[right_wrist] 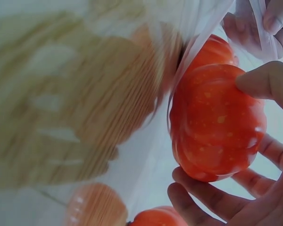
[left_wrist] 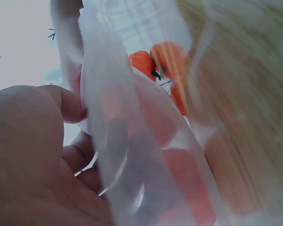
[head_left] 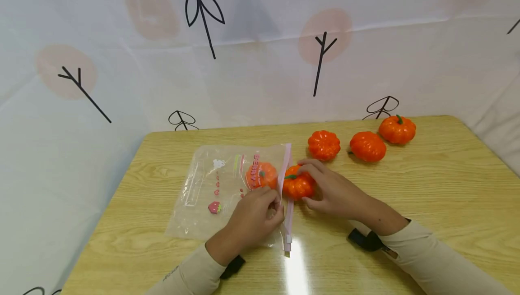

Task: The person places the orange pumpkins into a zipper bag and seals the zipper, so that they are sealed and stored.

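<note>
A clear zip bag (head_left: 227, 223) with a pink zip edge and printed strawberry lies on the table, its mouth facing right. Inside it, near the mouth, shows one orange toy pumpkin (head_left: 260, 177). My left hand (head_left: 252, 216) pinches the bag's edge between thumb and fingers and lifts the mouth apart. With thumb and fingers spread around it, my right hand (head_left: 335, 191) grips another orange pumpkin (head_left: 299, 186) with a green stem. In the right wrist view the bag's edge overlaps the side of this gripped pumpkin (right_wrist: 217, 122).
Farther back on the wooden table (head_left: 438, 186) sit three more pumpkins: one (head_left: 323, 145) just behind my right hand, one (head_left: 367, 146) tipped on its side, and one (head_left: 397, 129) near the back edge. A white printed cloth (head_left: 260, 74) hangs behind the table.
</note>
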Available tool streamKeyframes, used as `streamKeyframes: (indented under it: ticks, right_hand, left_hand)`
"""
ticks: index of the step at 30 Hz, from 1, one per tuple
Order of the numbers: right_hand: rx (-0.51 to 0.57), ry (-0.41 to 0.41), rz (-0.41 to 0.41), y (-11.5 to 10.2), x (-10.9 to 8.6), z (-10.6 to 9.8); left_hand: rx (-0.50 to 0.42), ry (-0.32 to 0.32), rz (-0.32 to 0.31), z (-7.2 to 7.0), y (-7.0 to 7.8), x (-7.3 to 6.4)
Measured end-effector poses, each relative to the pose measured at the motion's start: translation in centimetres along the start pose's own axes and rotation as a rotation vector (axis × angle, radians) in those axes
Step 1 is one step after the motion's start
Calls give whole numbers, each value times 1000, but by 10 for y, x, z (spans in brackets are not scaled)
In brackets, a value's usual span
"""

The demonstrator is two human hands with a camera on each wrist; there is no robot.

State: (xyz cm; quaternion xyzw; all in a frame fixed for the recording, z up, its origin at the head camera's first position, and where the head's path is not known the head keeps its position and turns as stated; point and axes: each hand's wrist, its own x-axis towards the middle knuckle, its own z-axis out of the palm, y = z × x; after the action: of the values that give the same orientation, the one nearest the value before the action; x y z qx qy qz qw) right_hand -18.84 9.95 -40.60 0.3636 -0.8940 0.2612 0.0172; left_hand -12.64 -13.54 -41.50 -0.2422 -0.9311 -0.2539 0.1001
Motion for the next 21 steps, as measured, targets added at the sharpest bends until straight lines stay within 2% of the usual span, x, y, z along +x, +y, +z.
streamKeyframes:
  ticks: [13, 21]
  right_hand:
    - [8, 10, -40, -2, -1, 4]
    - [37, -1, -36, -1, -1, 6]
  left_hand:
    - [-7, 5, 2, 0, 4, -1]
    - [-3, 17, 35, 3, 3, -2]
